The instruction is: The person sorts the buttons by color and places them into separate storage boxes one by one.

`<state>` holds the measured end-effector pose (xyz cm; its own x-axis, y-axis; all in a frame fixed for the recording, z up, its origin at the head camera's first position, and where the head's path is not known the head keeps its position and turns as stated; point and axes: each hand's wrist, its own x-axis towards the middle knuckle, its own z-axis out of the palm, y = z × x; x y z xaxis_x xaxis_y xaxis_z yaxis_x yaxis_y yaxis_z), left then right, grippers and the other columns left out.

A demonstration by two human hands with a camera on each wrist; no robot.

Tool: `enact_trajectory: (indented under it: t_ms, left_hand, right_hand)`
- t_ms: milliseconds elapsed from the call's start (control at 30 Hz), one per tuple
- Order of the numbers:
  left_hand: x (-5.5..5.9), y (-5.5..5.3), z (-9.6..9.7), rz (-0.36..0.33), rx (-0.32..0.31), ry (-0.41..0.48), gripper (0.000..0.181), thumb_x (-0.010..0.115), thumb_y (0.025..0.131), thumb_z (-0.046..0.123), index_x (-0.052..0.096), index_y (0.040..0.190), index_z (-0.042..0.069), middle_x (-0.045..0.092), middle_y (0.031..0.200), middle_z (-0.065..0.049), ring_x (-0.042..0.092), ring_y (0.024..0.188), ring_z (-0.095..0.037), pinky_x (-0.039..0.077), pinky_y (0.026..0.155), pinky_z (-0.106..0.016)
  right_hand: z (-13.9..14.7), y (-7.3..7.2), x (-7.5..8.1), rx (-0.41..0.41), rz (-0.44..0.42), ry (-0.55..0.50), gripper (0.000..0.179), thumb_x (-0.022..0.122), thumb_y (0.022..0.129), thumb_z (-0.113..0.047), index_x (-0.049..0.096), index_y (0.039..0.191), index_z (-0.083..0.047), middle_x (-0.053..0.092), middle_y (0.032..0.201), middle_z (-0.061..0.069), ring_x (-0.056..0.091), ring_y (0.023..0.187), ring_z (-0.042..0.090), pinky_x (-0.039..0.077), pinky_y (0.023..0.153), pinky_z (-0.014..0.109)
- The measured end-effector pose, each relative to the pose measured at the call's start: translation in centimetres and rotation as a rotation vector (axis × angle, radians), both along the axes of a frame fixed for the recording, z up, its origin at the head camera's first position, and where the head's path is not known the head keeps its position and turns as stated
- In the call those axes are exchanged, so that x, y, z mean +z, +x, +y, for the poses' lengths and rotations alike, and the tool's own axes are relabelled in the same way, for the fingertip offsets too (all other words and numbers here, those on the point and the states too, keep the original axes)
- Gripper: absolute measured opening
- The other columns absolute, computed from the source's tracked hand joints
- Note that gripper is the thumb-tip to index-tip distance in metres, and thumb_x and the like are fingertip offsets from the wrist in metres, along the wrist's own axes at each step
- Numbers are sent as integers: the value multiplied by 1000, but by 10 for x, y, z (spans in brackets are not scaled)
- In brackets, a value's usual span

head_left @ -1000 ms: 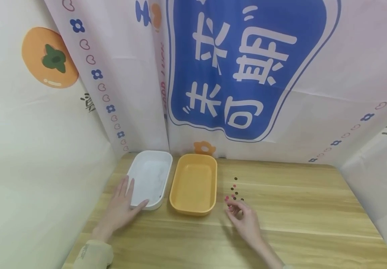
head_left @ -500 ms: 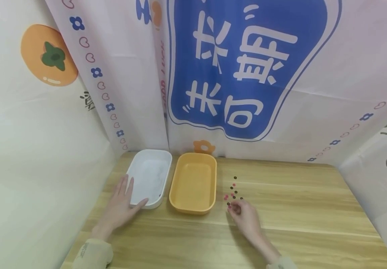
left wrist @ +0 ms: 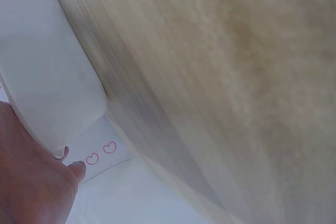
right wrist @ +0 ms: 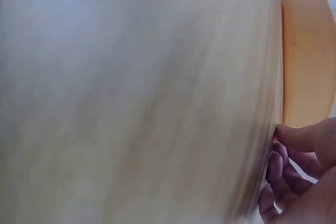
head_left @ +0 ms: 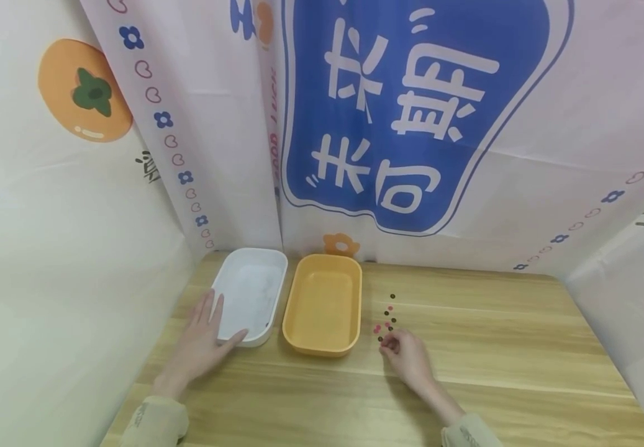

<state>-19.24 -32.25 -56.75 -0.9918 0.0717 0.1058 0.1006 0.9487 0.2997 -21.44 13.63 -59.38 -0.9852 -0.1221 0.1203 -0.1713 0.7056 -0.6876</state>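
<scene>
My left hand (head_left: 199, 341) rests spread on the left and near edges of the white tray (head_left: 282, 273), its fingers extended and the thumb over the near corner. One small dark reddish disc (head_left: 267, 325) lies in that tray. On the table to the right, my right hand (head_left: 411, 360) has thumb and index finger pinched together down at the wood. A speck of pink from a small disc (right wrist: 275, 137) shows between the fingertips in the right wrist view. Just beyond the hand lie several small flat discs, pink ones (head_left: 377, 328) and black ones (head_left: 392, 296).
A yellow tray (head_left: 358, 298) stands between the white tray and the discs, with nothing in it. The wood-look table (head_left: 495, 347) meets printed cloth (head_left: 232, 155) at the back and on both sides.
My right fingertips have closed together at the pink disc near the front of the scatter, shifting only slightly. The left hand keeps its place on the white tray.
</scene>
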Motion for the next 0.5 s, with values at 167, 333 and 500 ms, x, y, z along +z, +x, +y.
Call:
enact_trajectory:
  t_ms: [167,333,500]
  left_hand:
    - [1,0,0,6,1,4,109,61,105,66,20,171,-9,11,180,-36,13,168,-56,16,137,-71]
    - [1,1,1,5,-1,-4,108,61,105,66,20,171,-10,11,180,-36,14,168,-56,17,138,-70]
    - [2,1,1,0,-3,-4,108,60,105,66,19,171,-10,10,180,-36,14,168,-56,17,138,-70]
  right_hand:
    - [0,-1,0,2,-22,-9,12,84,89,2,76,93,-6,73,84,2,61,73,7,54,64,17]
    - [1,-2,0,-1,-54,-53,7,79,94,1,76,100,-1,75,88,6,64,77,9,57,67,17]
    - [2,-2,1,3,-60,-73,8,79,93,1,80,101,-1,78,88,7,67,78,11,57,68,18]
